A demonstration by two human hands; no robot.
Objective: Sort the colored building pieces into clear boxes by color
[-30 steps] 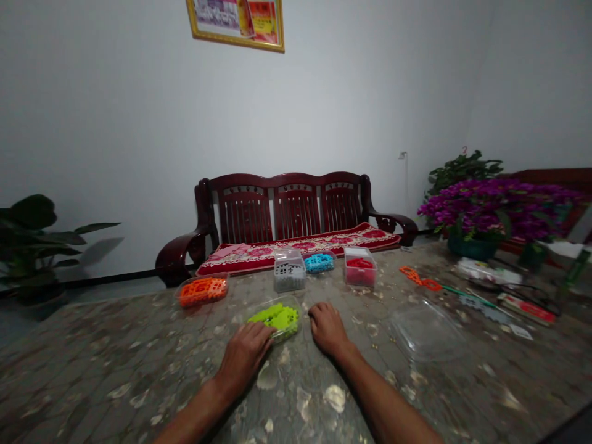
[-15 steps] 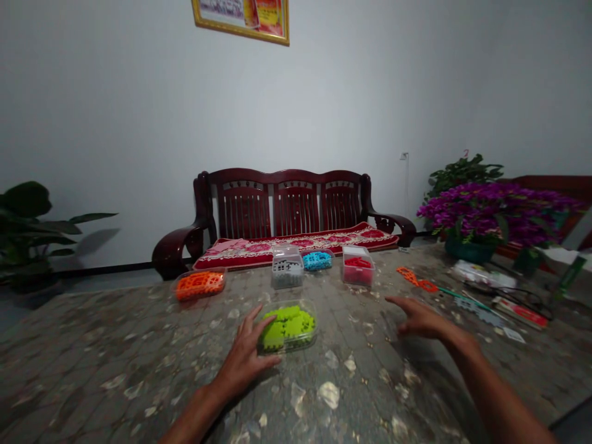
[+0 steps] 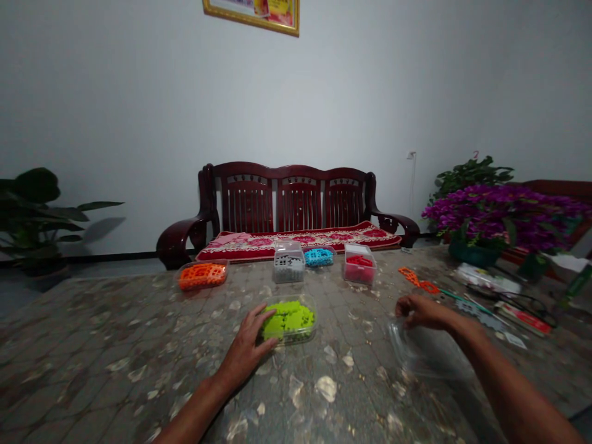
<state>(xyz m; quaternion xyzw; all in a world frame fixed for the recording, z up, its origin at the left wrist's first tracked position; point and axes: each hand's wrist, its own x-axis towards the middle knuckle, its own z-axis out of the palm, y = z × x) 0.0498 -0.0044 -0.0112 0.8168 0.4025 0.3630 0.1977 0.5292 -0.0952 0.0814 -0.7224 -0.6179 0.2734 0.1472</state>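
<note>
My left hand (image 3: pixel 250 342) grips the left end of a clear plastic box (image 3: pixel 312 333), fingers over its far rim and thumb at its front corner. Several lime-green toothed building pieces (image 3: pixel 289 317) fill that box. Over on the right, my right hand (image 3: pixel 423 313) has its fingers closed on the edge of a see-through plastic lid (image 3: pixel 430 354). The lid is tilted low at the table, blurred, and partly covered by my wrist and forearm.
Along the table's (image 3: pixel 185 345) far side stand boxes of orange pieces (image 3: pixel 203 275), grey pieces (image 3: pixel 289 269), blue pieces (image 3: pixel 319 257) and red pieces (image 3: pixel 359 265). To the right lie joined orange pieces (image 3: pixel 419 281), a cable (image 3: pixel 531 298) and a purple flower pot (image 3: pixel 474 251).
The clear lid has come into sight in my right hand, whose fingers were stretched out before and have curled in. My left thumb has drawn closer to the green pieces' box.
</note>
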